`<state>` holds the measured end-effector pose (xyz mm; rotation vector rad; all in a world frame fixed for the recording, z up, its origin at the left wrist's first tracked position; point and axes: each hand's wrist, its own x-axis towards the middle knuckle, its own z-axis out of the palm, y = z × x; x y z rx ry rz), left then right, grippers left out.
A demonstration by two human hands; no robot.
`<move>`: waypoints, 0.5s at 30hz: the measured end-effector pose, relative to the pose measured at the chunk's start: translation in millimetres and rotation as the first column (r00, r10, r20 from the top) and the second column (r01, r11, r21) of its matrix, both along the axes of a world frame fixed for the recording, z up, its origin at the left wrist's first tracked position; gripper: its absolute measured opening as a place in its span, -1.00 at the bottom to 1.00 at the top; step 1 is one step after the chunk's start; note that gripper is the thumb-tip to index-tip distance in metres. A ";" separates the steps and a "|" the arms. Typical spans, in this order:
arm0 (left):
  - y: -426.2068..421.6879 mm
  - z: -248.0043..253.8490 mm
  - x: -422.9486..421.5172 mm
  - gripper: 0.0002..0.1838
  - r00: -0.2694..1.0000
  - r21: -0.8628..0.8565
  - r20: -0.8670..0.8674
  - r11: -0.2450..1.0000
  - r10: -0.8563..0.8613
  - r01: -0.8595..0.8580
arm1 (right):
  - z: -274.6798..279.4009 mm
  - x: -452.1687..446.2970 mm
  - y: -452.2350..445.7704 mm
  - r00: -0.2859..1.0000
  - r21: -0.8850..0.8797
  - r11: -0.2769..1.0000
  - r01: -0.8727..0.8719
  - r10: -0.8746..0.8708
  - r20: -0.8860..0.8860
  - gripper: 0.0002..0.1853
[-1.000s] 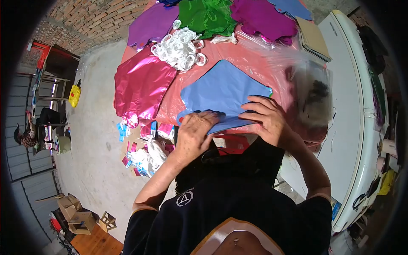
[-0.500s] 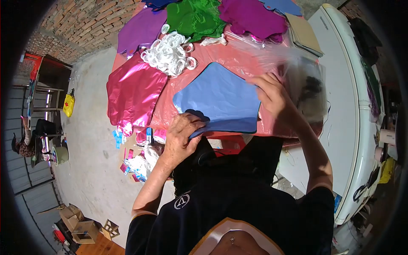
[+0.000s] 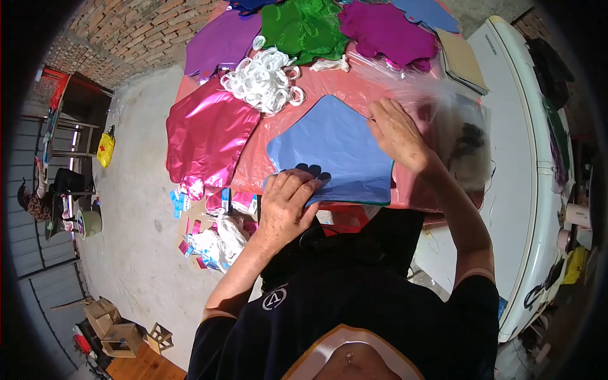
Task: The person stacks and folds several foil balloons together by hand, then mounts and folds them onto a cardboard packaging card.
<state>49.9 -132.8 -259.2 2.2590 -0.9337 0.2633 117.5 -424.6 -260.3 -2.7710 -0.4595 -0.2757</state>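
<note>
Two in pale blue: one near foil spread (image 3: 345, 142) at centre, one far foil spread (image 3: 432, 14) at one o'clock. One spread each of pink foil (image 3: 209, 136) at ten, lilac foil (image 3: 218, 41) at eleven, green foil (image 3: 303, 30) at twelve, magenta foil (image 3: 387, 31) at one. White rings (image 3: 261, 82) at eleven: one heap, too tangled to count.

Centre sheet (image 3: 345, 149) on bench (image 3: 354, 82). Left hand (image 3: 288, 206) on centre sheet's near left corner, right hand (image 3: 399, 133) at its far right edge. Left of centre sheet: 1 other sheet (image 3: 209, 136). Behind, to left: ring pile (image 3: 263, 82). Farther behind: sheet piles (image 3: 304, 31). Behind, to right: cardboard (image 3: 461, 60). Right: plastic bags (image 3: 465, 155), then refrigerator (image 3: 516, 183) past bench.
</note>
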 end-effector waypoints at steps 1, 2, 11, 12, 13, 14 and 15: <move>-0.5 -0.5 -0.1 -0.57 1.000 -0.002 0.004 1.000 0.005 -0.005 | -0.7 0.6 -0.9 1.000 0.029 1.000 0.001 -0.001 0.006 -0.86; -0.7 -1.1 -0.2 -0.57 1.000 -0.003 0.007 1.000 0.012 -0.012 | -2.0 2.6 -2.0 1.000 0.059 0.998 0.001 -0.001 0.012 -0.86; -0.9 -12.4 2.2 -0.81 0.992 -0.107 -0.106 0.991 0.067 -0.079 | 8.7 -13.1 -22.5 0.987 0.280 0.952 -0.124 0.148 -0.068 -0.68; -0.9 -13.2 2.6 -0.82 0.990 -0.127 -0.121 0.988 0.067 -0.082 | 12.7 -21.8 -27.2 0.978 0.322 0.937 -0.137 0.179 -0.105 -0.65; -0.8 -11.7 2.9 -0.84 0.987 -0.131 -0.148 0.988 0.065 -0.085 | 12.0 -29.9 -32.1 0.976 0.291 0.942 -0.170 0.202 -0.084 -0.63; -0.7 -11.5 3.5 -0.84 0.987 -0.136 -0.150 0.987 0.061 -0.081 | 10.7 -38.0 -36.8 0.972 0.259 0.945 -0.202 0.226 -0.065 -0.61; -0.7 -11.5 4.4 -0.84 0.987 -0.140 -0.152 0.987 0.057 -0.079 | 12.1 -45.9 -38.0 0.967 0.225 0.946 -0.234 0.251 -0.046 -0.60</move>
